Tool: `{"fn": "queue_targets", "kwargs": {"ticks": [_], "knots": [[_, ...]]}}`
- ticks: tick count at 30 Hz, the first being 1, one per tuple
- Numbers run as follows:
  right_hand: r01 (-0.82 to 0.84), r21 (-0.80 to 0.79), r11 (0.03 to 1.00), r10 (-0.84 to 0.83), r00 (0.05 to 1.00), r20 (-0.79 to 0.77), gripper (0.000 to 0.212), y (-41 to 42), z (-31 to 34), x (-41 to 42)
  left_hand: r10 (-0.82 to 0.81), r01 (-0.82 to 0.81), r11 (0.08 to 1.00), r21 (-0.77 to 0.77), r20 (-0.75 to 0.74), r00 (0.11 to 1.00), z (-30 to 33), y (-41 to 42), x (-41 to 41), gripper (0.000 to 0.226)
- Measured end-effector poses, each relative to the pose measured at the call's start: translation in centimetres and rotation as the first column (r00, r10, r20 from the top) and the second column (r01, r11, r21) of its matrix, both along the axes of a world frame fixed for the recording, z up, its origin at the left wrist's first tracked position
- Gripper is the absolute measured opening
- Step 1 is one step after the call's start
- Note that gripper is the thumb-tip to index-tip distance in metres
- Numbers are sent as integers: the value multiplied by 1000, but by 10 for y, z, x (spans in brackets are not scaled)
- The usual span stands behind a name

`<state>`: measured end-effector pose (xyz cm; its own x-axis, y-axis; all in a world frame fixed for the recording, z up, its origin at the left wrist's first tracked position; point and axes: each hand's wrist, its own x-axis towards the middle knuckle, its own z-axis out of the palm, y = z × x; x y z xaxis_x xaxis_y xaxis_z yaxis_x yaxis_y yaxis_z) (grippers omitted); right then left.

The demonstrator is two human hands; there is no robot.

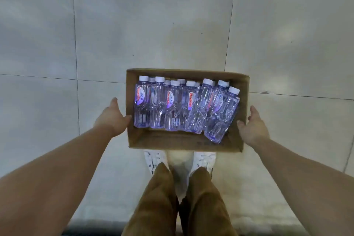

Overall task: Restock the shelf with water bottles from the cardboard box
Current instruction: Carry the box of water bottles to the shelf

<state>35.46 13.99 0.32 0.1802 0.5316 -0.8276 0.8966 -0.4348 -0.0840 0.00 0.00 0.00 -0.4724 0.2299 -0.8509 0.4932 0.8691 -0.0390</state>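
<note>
An open cardboard box (172, 141) lies on the tiled floor just in front of my feet. Several clear water bottles (173, 105) with white caps and red-lettered labels lie packed side by side inside it, caps pointing away from me. My left hand (112, 119) is at the box's left wall, its thumb tip touching the rim, fingers hidden behind the wall. My right hand (252, 127) is at the box's right wall with relaxed fingers, thumb raised. No shelf is in view.
Large pale grey floor tiles (153, 25) surround the box on all sides. My white shoes (155, 159) and brown trousers (159, 197) stand directly behind the box. A dark strip runs along the bottom edge of the view.
</note>
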Motion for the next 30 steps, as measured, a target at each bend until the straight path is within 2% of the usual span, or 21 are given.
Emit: {"fn": "queue_targets", "kwargs": {"ticks": [6,11,17,25,28,30], "knots": [[120,87,989,-125,991,51,60,-8,-44,9,125,-125,992,-5,82,989,-34,-12,-4,79],[106,126,986,-110,994,28,35,1,-61,9,211,-211,977,-24,192,958,-44,-8,-4,67],[67,119,991,-72,997,38,30,6,-69,12,370,-369,928,-49,243,897,-50,-10,2,62],[-26,73,997,27,1000,-14,17,25,-36,14,350,-349,936,-55,279,894,-21,0,-11,31],[-48,78,996,49,999,-20,8,30,-2,11,353,-357,933,-43,302,885,9,3,-13,29],[-58,84,995,60,998,-15,8,34,27,10,372,-382,923,-37,327,868,36,3,-17,33]]}}
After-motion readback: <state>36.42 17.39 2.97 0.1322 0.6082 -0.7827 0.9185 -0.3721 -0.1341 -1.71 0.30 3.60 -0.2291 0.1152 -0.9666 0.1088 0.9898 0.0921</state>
